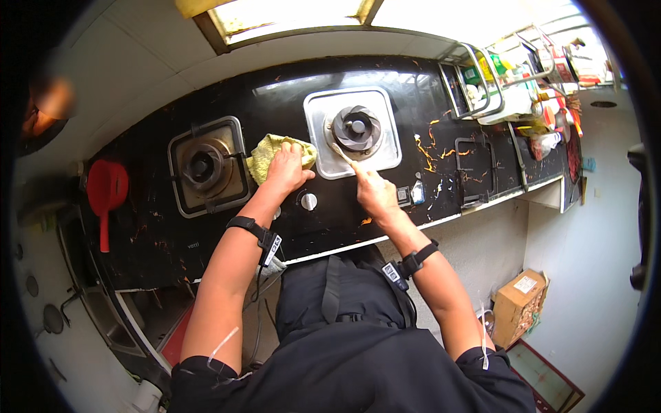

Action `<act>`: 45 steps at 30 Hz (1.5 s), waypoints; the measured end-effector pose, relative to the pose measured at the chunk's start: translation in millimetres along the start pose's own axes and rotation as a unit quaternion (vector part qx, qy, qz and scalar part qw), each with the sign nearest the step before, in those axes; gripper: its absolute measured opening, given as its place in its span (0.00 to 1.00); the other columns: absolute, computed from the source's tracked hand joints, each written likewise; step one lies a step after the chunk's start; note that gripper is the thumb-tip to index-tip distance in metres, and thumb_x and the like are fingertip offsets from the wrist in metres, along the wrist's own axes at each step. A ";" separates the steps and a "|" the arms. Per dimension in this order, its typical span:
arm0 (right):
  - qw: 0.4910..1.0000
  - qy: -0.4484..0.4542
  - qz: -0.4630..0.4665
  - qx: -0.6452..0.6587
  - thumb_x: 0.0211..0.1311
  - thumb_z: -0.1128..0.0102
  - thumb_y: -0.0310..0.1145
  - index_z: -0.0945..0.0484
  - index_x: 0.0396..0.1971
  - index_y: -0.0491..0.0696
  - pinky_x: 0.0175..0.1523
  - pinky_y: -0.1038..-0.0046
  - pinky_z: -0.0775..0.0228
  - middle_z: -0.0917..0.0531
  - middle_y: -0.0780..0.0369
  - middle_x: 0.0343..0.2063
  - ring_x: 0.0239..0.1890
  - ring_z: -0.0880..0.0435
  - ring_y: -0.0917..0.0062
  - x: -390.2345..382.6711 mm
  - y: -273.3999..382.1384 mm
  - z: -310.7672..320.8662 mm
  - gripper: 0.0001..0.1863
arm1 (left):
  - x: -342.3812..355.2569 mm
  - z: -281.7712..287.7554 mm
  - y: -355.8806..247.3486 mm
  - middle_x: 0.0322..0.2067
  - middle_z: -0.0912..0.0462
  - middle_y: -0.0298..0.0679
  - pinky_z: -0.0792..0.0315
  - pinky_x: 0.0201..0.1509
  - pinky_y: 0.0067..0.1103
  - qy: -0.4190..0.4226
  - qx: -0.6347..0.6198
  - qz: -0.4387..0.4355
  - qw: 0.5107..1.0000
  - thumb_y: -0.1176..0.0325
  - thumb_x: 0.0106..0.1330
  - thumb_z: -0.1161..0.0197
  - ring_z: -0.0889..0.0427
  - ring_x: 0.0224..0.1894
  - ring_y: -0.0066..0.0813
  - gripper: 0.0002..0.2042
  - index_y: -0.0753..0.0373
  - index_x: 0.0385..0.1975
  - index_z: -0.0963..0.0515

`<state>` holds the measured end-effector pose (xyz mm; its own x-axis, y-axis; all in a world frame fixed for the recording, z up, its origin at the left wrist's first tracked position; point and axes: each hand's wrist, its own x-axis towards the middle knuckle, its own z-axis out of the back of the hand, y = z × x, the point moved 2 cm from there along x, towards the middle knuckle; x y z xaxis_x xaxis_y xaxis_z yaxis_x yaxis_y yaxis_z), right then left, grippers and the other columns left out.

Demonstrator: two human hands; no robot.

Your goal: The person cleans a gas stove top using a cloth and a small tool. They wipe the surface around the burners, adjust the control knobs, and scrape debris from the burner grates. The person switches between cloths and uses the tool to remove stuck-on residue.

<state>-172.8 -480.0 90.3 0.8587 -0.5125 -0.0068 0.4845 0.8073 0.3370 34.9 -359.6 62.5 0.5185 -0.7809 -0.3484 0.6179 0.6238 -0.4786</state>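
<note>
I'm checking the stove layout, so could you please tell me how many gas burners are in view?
2. The left burner sits beside the yellow cloth under the left hand; the right burner sits on the steel plate where the right hand works. None seems hidden.
</note>
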 end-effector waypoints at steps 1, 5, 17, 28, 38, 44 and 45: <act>1.000 -0.004 0.004 -0.025 0.66 0.49 0.28 0.25 0.58 0.61 0.30 0.60 0.23 0.20 0.58 0.27 0.25 0.17 0.59 -4.3 -14.9 2.7 0.22 | 0.6 0.0 -0.9 0.47 0.28 0.57 0.29 0.56 0.39 0.000 0.007 0.003 1.000 0.59 0.47 0.22 0.26 0.53 0.56 0.31 0.69 0.46 0.30; 0.995 0.008 -0.034 -0.098 0.65 0.46 0.28 0.25 0.59 0.65 0.27 0.63 0.23 0.23 0.61 0.24 0.22 0.19 0.63 -31.5 -88.0 37.8 0.23 | 1.2 -2.3 0.7 0.51 0.29 0.54 0.28 0.57 0.38 0.000 0.014 0.001 1.000 0.59 0.48 0.22 0.26 0.55 0.54 0.33 0.69 0.49 0.31; 0.998 0.016 0.021 -0.054 0.61 0.44 0.28 0.21 0.53 0.66 0.28 0.65 0.24 0.23 0.63 0.24 0.24 0.18 0.65 -12.1 -90.5 35.2 0.21 | 3.0 -6.7 2.2 0.47 0.29 0.56 0.28 0.56 0.38 -0.024 0.029 -0.021 0.999 0.57 0.47 0.21 0.26 0.53 0.56 0.32 0.69 0.45 0.31; 0.999 -0.008 0.051 -0.005 0.64 0.44 0.30 0.21 0.52 0.62 0.32 0.62 0.23 0.22 0.59 0.26 0.27 0.18 0.61 -9.9 -97.0 35.7 0.18 | 3.0 -7.8 3.0 0.45 0.27 0.57 0.27 0.52 0.40 -0.044 0.025 -0.030 0.998 0.58 0.47 0.22 0.24 0.48 0.58 0.29 0.69 0.42 0.30; 0.975 -0.022 -0.111 0.188 0.65 0.43 0.26 0.22 0.54 0.50 0.50 0.64 0.24 0.16 0.50 0.43 0.46 0.16 0.56 -93.8 -117.3 66.1 0.18 | 1.7 -13.5 33.0 0.38 0.26 0.44 0.29 0.47 0.30 -0.065 -0.215 -0.044 0.974 0.65 0.62 0.34 0.23 0.41 0.39 0.11 0.64 0.39 0.25; 0.953 -0.053 -0.176 0.241 0.64 0.43 0.24 0.23 0.56 0.48 0.51 0.69 0.24 0.15 0.51 0.44 0.47 0.14 0.64 -109.1 -100.4 71.3 0.19 | 11.1 5.4 15.0 0.38 0.19 0.43 0.27 0.47 0.27 -0.095 -0.384 -0.017 0.918 0.62 0.67 0.38 0.20 0.41 0.29 0.15 0.70 0.43 0.25; 0.951 -0.066 -0.176 0.248 0.65 0.44 0.24 0.23 0.56 0.48 0.51 0.70 0.24 0.15 0.52 0.44 0.48 0.14 0.65 -108.4 -102.2 71.8 0.19 | 13.5 1.2 4.8 0.38 0.19 0.45 0.27 0.48 0.29 -0.093 -0.306 -0.001 0.947 0.61 0.66 0.37 0.20 0.41 0.33 0.16 0.70 0.43 0.25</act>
<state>-327.4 -528.0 124.2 0.6142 -0.7835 -0.0944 0.5717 0.3593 0.7376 45.6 -367.1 56.5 0.6488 -0.7266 -0.2260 0.1898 0.4421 -0.8767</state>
